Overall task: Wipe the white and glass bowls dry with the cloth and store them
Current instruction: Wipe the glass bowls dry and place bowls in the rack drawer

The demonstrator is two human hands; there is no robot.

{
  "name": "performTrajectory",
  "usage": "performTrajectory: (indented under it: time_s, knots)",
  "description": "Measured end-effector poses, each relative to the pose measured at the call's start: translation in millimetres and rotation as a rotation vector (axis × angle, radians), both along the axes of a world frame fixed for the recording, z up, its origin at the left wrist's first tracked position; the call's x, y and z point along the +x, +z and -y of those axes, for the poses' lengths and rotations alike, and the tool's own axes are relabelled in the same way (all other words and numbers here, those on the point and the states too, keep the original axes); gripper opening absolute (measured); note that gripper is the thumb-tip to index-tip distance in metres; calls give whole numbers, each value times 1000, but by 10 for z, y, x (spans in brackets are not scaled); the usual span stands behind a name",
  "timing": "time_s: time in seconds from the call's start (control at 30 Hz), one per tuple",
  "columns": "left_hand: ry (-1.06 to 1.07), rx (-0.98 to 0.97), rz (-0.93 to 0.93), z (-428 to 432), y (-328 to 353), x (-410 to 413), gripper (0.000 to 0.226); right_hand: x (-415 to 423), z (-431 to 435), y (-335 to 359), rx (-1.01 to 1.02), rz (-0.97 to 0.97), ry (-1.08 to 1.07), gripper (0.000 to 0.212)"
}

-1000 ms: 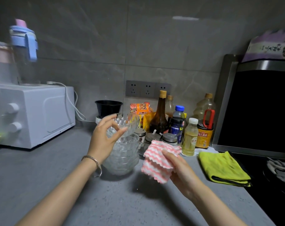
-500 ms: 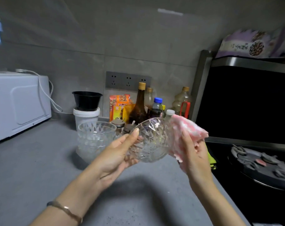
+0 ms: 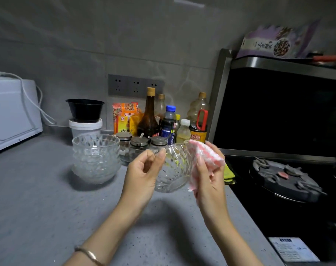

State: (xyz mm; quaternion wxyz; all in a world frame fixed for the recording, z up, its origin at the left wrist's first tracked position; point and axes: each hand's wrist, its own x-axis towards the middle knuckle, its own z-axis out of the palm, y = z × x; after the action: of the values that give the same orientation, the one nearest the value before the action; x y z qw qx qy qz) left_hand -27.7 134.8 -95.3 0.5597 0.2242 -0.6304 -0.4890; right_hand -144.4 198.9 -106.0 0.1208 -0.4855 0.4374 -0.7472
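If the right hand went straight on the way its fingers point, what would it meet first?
Probably the red-handled bottle at the back; the right hand points up and away, with the cloth against the bowl. Depth is unclear.

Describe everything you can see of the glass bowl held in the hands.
The glass bowl is clear, with a cut diamond pattern. It is tilted, held above the grey counter. The left hand grips its left side, thumb near the rim; the right hand presses the pink-and-white cloth against its right side. It holds nothing.
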Motion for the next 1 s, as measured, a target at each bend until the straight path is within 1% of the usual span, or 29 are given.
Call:
performTrajectory:
  time_s: [0.07,0.13,0.2,0.27,0.3,0.33,0.37,0.4,0.47,0.5,0.53,0.57,0.6,0.63,0.73,0.8,0.83,0.87,0.93,1.0]
  knots:
    - [78,-35,-28,-17,-2,-29,50,40,25,-41,23,-123,-41,46]
    - [135,-15,-55,-11,-29,-73,55,143,41,-77,26,-272,-105,56]
    - [155,53,-102,4,-61,-117,63,251,56,-100,3,-512,-235,53]
    - [134,145,-133,41,-103,-146,61,288,106,-141,-29,-763,-382,44]
    - [125,171,-126,50,-119,-152,55,280,137,-152,-34,-831,-437,40]
    - [130,177,-101,47,-130,-152,50,261,166,-149,-31,-850,-466,39]
    - [144,165,-76,43,-141,-149,48,247,184,-123,-19,-825,-466,39]
    - [162,146,-65,24,-133,-138,50,218,201,-100,-3,-755,-430,40]
    - [208,121,-70,0,-91,-111,56,129,233,-72,26,-525,-283,40]
    - [225,130,-84,-6,-67,-95,55,89,246,-73,39,-410,-218,41]
    - [234,139,-98,-3,-46,-78,53,73,243,-86,48,-334,-179,41]
    - [238,145,-109,6,-33,-66,52,79,221,-116,46,-314,-162,41]
    - [243,151,-115,24,-31,-54,51,117,194,-156,32,-346,-163,42]
    - [244,155,-121,49,-42,-45,51,174,167,-198,20,-417,-183,43]
    - [209,149,-119,120,-100,-34,52,318,145,-223,19,-761,-335,45]
    - [157,161,-98,141,-145,-46,47,325,195,-161,-2,-926,-428,43]
    - [143,162,-94,136,-160,-47,45,320,220,-120,0,-941,-450,43]
    - [152,149,-84,130,-170,-42,45,309,243,-82,17,-908,-445,42]
    - [207,117,-67,106,-143,-13,51,283,281,-41,68,-765,-368,40]
    - [246,127,-86,93,-104,29,52,252,313,-64,78,-577,-270,42]
